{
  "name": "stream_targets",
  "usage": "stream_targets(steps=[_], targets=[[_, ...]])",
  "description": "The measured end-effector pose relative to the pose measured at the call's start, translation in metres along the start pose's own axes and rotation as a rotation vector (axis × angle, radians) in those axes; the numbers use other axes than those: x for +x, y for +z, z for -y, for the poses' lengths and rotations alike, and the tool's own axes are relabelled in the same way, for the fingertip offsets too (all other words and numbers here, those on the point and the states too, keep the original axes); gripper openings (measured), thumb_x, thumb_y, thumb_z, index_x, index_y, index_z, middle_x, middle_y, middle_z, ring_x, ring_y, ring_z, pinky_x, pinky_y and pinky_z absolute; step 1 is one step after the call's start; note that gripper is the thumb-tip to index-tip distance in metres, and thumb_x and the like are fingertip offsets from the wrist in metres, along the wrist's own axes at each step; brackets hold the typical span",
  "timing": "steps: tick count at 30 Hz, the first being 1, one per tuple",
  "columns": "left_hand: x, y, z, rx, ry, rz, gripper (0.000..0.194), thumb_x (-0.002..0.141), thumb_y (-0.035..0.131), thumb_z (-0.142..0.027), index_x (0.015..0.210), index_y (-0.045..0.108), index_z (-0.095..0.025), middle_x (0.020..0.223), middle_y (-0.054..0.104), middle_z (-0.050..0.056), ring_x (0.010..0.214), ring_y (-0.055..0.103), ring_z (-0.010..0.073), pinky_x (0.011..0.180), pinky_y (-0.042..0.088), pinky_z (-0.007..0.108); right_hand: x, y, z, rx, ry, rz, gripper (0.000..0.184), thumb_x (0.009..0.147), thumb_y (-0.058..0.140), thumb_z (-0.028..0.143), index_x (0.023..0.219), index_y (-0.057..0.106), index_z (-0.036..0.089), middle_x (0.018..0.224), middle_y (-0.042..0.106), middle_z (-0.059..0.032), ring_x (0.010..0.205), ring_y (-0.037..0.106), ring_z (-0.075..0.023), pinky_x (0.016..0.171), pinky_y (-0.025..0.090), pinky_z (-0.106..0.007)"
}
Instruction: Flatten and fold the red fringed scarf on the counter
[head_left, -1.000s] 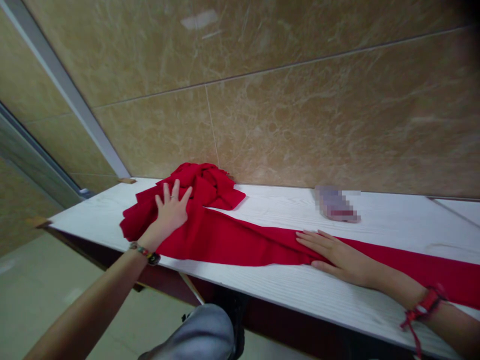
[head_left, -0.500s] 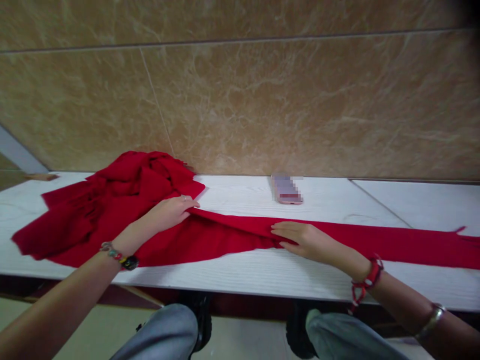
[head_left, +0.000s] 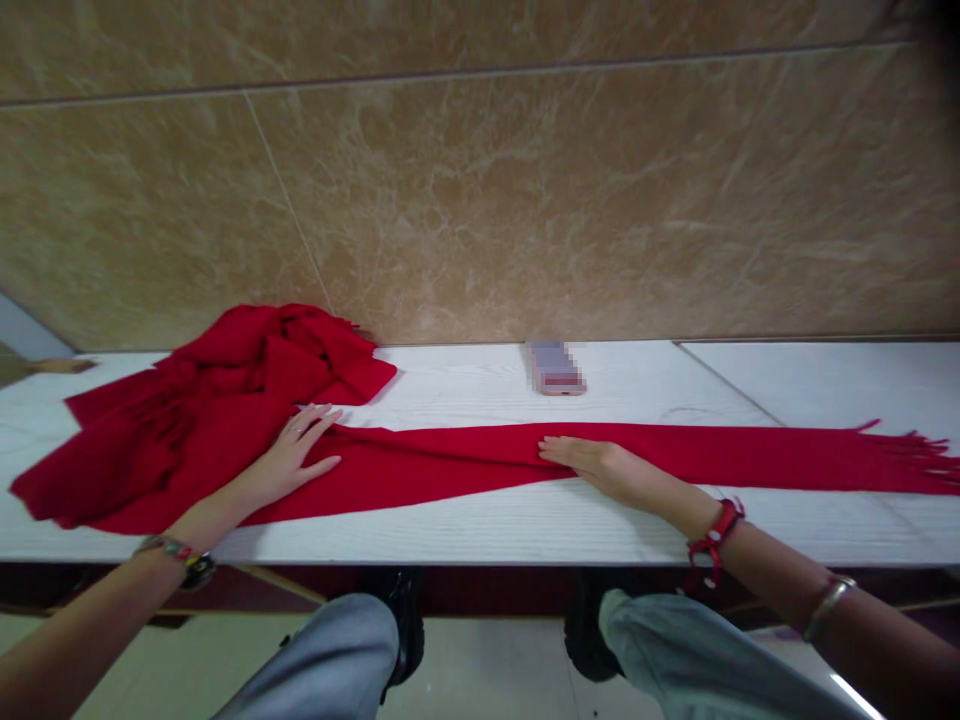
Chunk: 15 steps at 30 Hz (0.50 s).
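A long red scarf (head_left: 465,455) lies stretched along a white table (head_left: 480,525), its fringed end at the far right and a crumpled heap of red cloth (head_left: 247,365) at the left. My left hand (head_left: 292,455) rests flat on the scarf near the heap, fingers spread. My right hand (head_left: 600,465) lies flat on the scarf's middle, fingers stretched out to the left. Neither hand grips anything.
A pink phone (head_left: 555,368) lies at the back of the table by the brown marble wall (head_left: 525,180). A second white tabletop (head_left: 825,375) adjoins at the right. My knees show below the table's front edge.
The view swung right, showing the scarf's fringed end. My left hand slid back from the heap and now lies flat; my right hand moved slightly along the smoothed scarf.
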<state>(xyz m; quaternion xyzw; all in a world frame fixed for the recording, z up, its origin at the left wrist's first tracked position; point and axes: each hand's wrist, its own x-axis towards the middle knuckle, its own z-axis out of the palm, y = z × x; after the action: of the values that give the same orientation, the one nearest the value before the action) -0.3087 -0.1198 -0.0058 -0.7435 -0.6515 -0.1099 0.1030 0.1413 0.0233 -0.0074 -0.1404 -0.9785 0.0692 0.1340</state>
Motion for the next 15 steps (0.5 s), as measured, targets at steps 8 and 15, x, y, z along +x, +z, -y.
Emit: stream_targets(steps=[8,15], targets=[[0.024,-0.025,-0.008,0.09,0.161,0.076,0.035,0.083,0.032,-0.03,0.099,0.061,-0.018,0.096,0.058,0.008,0.09,0.053,0.0195,0.086,0.041,0.033,-0.002,0.001,-0.001,-0.062,-0.025,-0.116,0.037,0.085,0.036,0.01,0.118,0.052,0.014,0.117,0.056,-0.0091,0.108,0.052,-0.0165,0.092,0.044,-0.031],[0.011,-0.054,-0.023,0.078,0.103,-0.054,0.038,0.089,0.029,-0.032,0.105,0.059,-0.015,0.092,0.054,0.007,0.085,0.052,0.0159,0.082,0.042,0.029,-0.009,-0.009,-0.009,-0.066,-0.014,-0.286,0.035,0.087,0.036,0.013,0.118,0.052,0.018,0.115,0.058,-0.0069,0.105,0.054,-0.016,0.091,0.045,-0.032]])
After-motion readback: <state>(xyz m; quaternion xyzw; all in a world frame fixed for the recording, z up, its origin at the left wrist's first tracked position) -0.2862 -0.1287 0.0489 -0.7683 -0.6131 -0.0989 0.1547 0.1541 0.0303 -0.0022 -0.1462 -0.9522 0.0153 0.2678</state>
